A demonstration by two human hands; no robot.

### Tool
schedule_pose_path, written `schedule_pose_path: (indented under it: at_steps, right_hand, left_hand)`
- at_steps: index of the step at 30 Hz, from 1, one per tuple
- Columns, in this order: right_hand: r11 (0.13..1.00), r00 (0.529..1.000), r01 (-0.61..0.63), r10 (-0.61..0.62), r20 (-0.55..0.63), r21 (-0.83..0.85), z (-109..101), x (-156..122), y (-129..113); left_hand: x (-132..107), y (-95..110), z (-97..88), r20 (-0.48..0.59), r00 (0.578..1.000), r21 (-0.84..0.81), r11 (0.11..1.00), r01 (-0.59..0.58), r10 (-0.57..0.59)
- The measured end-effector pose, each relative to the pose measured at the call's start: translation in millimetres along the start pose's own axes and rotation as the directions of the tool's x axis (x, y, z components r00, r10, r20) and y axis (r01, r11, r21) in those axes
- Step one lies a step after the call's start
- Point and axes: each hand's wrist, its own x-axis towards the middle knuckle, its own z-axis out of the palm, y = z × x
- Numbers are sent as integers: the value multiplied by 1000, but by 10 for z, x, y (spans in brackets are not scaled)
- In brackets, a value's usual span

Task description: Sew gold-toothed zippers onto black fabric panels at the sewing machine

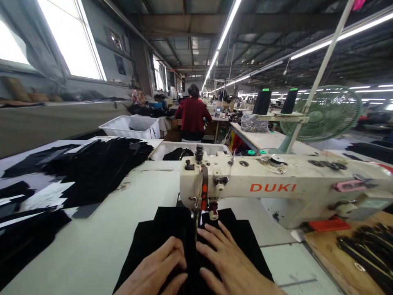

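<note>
A black fabric piece (144, 233) lies flat on the white sewing table, its far edge reaching under the needle area of a white sewing machine (233, 180) marked DUKI. My left hand (159, 264) rests on the left part of the cloth, fingers bent and closed on the fabric near the middle line. On the right part, my right hand (227, 256) lies flat with its fingers spread, pressing the cloth just in front of the presser foot. A narrow strip (197, 229) runs between the two hands toward the needle; its kind is unclear.
Stacks of black cut pieces (101, 164) cover the table's left side. Behind the machine stands a white bin (211, 148) with dark cloth. Zippers or similar dark strips (368, 250) lie at right. A green fan (325, 112) and thread cones (262, 102) stand beyond. A person in dark red (193, 112) sits ahead.
</note>
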Motion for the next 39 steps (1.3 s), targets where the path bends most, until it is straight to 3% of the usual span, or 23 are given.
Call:
schedule_pose_path:
  at_steps: [3, 7, 10, 15, 19, 23, 28, 31, 39]
  right_hand:
    - [999, 999, 41, -41, 19, -4, -63, 13, -12]
    - [996, 995, 85, -85, 45, 3, -189, -17, 14]
    - [996, 994, 91, -91, 61, 9, -213, -41, 82]
    - [995, 998, 59, -61, -33, -79, -59, 12, 192]
    - [987, 996, 70, -76, -41, -144, 30, 63, 194]
    - [983, 994, 103, -108, -26, -155, 62, 48, 189]
    - [975, 996, 75, -85, -41, -207, 103, 14, 238]
    - [970, 995, 85, -97, -38, -228, 85, 26, 238]
    - [967, 993, 96, -110, -44, -238, 56, 57, 228]
  left_hand:
    - [20, -95, 97, -147, 977, 314, 944, -104, 156]
    - [-9, -187, 290, -81, 952, 495, 841, -220, 296]
    - [29, -186, 326, -79, 952, 514, 830, -216, 296]
    - [134, -160, 297, -136, 963, 436, 887, -153, 233]
    - [120, -213, 356, -120, 957, 435, 880, -190, 265]
    - [87, -256, 357, -87, 947, 507, 833, -224, 308]
    - [74, -304, 320, -58, 944, 687, 699, -197, 324]
    - [80, -328, 331, -58, 947, 728, 662, -177, 317]
    - [130, -255, 246, -6, 948, 623, 743, -245, 317]
